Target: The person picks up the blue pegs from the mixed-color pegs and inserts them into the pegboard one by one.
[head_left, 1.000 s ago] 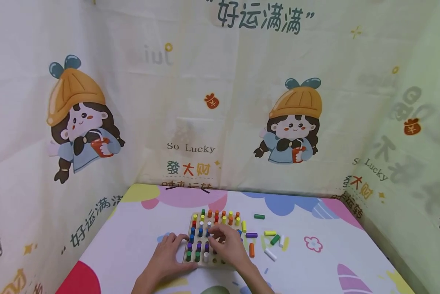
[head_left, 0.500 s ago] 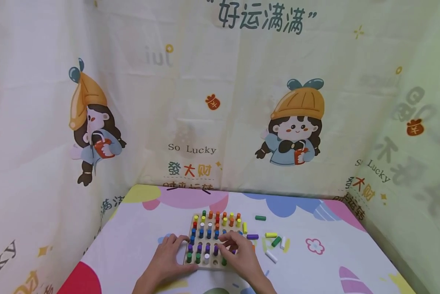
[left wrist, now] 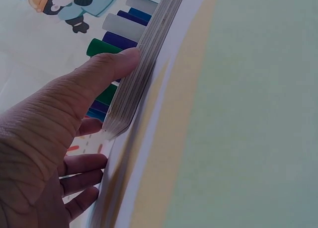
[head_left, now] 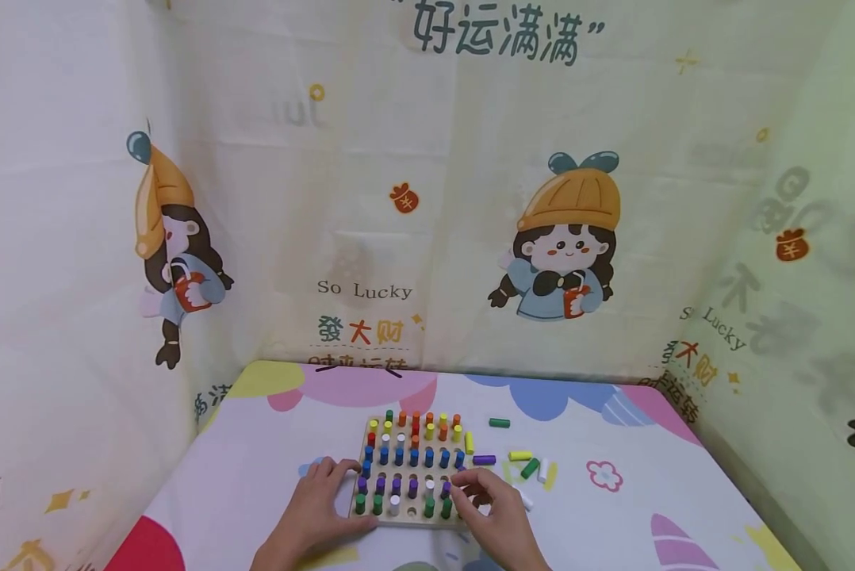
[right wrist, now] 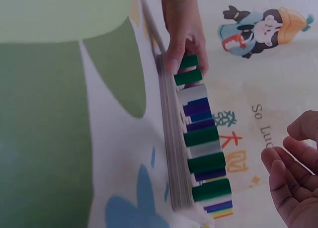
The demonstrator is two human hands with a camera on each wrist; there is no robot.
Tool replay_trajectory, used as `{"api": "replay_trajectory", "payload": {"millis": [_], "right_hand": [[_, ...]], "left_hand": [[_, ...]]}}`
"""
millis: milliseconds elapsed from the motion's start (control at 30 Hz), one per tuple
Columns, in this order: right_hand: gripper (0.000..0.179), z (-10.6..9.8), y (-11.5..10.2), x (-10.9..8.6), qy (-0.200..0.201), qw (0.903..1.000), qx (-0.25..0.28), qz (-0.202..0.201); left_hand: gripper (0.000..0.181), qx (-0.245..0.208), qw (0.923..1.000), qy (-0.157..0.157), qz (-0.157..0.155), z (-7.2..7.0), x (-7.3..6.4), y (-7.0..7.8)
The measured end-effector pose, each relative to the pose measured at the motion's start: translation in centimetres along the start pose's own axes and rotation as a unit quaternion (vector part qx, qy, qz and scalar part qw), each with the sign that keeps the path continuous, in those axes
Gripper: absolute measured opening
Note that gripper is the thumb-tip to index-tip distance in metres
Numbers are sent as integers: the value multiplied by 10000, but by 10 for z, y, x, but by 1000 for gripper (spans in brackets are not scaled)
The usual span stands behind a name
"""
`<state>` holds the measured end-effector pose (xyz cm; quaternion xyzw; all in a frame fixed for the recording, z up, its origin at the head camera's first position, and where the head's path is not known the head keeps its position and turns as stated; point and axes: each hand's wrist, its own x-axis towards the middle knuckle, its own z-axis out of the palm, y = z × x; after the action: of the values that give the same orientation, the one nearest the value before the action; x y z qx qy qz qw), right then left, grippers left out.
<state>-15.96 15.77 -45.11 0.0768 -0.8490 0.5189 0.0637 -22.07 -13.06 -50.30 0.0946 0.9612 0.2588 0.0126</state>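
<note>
A wooden pegboard (head_left: 403, 520) filled with rows of coloured pegs lies on the table. My left hand (head_left: 319, 501) holds its near left corner, thumb (left wrist: 130, 60) against the layered front edge and index finger on the left side. At the near right corner is my right hand (head_left: 500, 514), fingers loosely bent. In the right wrist view that hand (right wrist: 298, 181) shows nothing between its fingers and stands apart from the green pegs (right wrist: 211, 190). A white peg (head_left: 430, 488) and a purple peg (head_left: 446, 490) stand just left of its fingertips. The right hand hides part of the board's corner.
Loose pegs lie to the board's right: a green peg (head_left: 500, 423), a purple peg (head_left: 484, 460), a yellow peg (head_left: 520, 456) and several others, one partly behind the right hand. A printed curtain (head_left: 456, 238) encloses the patterned table (head_left: 613, 428).
My right hand has moved right across the board from its middle to the near right corner, uncovering blue, purple, white and green pegs. My left hand stays at its corner.
</note>
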Motion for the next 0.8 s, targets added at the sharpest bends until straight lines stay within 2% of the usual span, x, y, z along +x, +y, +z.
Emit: {"api": "replay_trajectory", "payload": {"millis": [133, 267, 567, 800], "right_hand": [[18, -6, 6, -8, 98, 9999, -69, 107], [15, -12, 12, -12, 261, 9995, -166, 39], [10, -22, 16, -17, 506, 9975, -475, 157], [11, -34, 11, -18, 948, 9916, -868, 117]], "left_hand": [[86, 38, 10000, -6, 33, -2, -2, -3], [87, 19, 10000, -33, -5, -1, -2, -3], [85, -12, 9999, -107, -16, -8, -2, 0], [102, -62, 9992, -246, -308, -10, -12, 1]]}}
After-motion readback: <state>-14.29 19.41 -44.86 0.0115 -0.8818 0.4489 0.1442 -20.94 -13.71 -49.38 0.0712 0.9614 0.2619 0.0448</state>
